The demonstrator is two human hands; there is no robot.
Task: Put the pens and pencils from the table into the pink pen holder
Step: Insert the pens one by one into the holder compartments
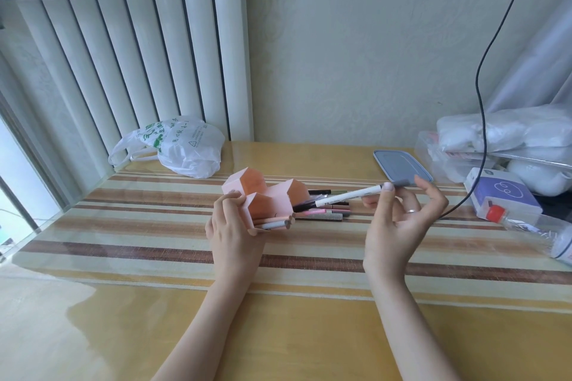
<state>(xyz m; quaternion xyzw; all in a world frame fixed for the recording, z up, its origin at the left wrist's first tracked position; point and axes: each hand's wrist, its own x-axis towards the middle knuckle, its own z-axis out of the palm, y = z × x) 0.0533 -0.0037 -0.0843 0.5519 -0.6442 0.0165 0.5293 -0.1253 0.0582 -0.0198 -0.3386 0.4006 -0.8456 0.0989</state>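
Head view: striped table (154, 226), pale wall (340, 71).

- One head-worn view looks forward and down over the striped table (309, 260), close above its near edge.
- It faces the wall behind the table; no second view shares it.

Bare forearms, no sleeves

I see a thin silver ring (411, 211) on one finger of my right hand (399, 226); my left hand (232, 226) wears nothing.

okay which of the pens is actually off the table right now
The white pen with the black tip, pinched in the right hand. The other loose pens lie on the table beside the pink pen holder.
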